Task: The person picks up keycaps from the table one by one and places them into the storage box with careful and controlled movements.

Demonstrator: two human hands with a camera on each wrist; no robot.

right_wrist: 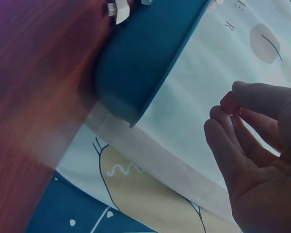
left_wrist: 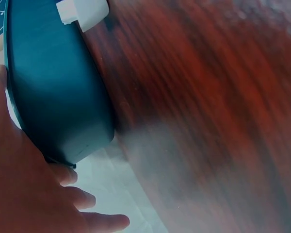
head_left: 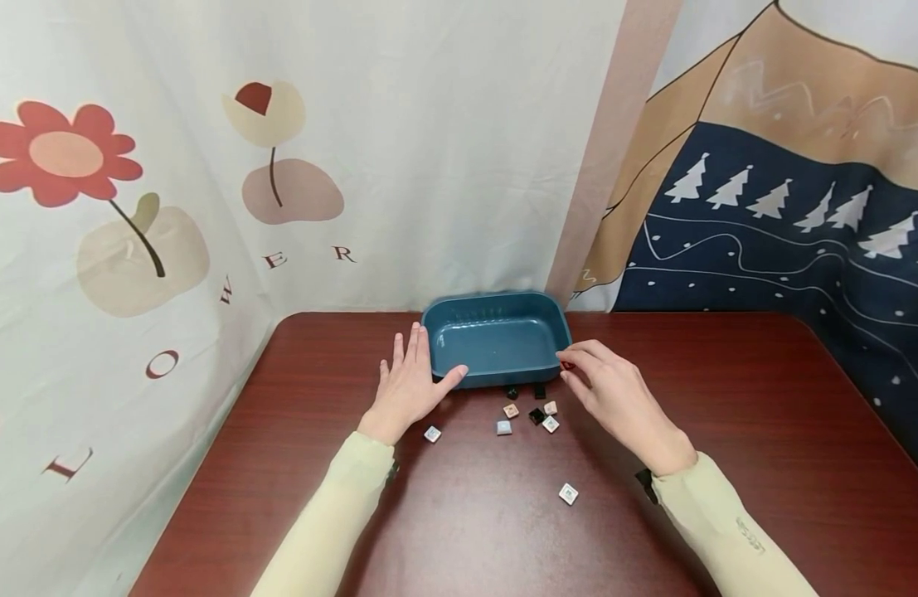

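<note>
A blue rectangular plastic basin (head_left: 496, 377) stands at the back of the table. My left hand (head_left: 408, 383) lies against its left end with extended fingers, the thumb at the front rim. Between thumb and fingertips, my right hand (head_left: 615, 398) pinches a small red keycap (right_wrist: 229, 103) by the basin's right front corner. In front of the basin lie several loose keycaps: a pale blue keycap (head_left: 503, 428), a black keycap (head_left: 536, 415), a beige keycap (head_left: 511, 410) and some white ones. One white keycap (head_left: 432, 434) sits near the left wrist.
Another white keycap (head_left: 568, 494) lies closer to the front, apart from the group. The dark red wooden table (head_left: 459, 531) ends at the back against a printed curtain (head_left: 444, 166). A navy curtain with white trees (head_left: 772, 240) hangs at the right.
</note>
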